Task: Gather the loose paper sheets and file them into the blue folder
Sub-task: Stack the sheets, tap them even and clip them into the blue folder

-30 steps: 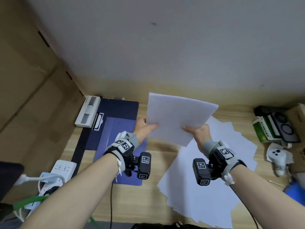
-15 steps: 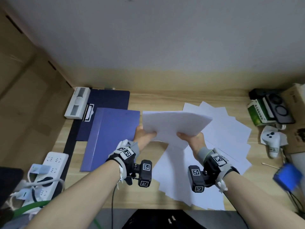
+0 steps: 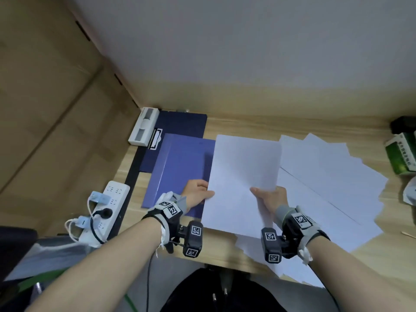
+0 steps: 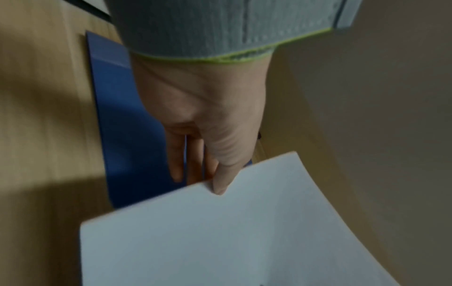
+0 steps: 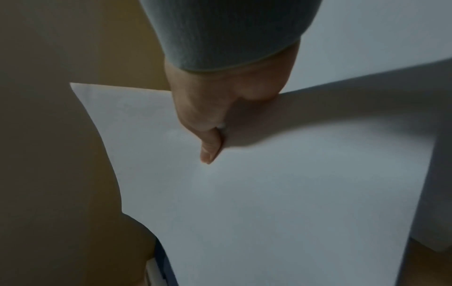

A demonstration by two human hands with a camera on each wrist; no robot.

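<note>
Both hands hold one stack of white sheets point(image 3: 243, 176) above the wooden desk. My left hand point(image 3: 198, 194) pinches its left edge, thumb on top and fingers underneath, as the left wrist view shows on the stack point(image 4: 220, 241). My right hand point(image 3: 269, 197) pinches its near right corner, thumb on top of the stack point(image 5: 281, 193). The blue folder point(image 3: 180, 167) lies shut on the desk just left of the stack, partly under my left hand point(image 4: 208, 125). More loose white sheets point(image 3: 333, 188) lie fanned out to the right.
A dark blue clipboard point(image 3: 180, 122) lies behind the folder, with a white device point(image 3: 144, 126) at its left. A white power strip point(image 3: 105, 210) with plugs sits at the desk's left edge. A green box point(image 3: 403, 154) stands at the far right. Cardboard walls the left.
The stack came down from a raised, tilted pose and turned, so it now lies nearly flat with its long side pointing away, beside the folder. Both hands kept their hold.
</note>
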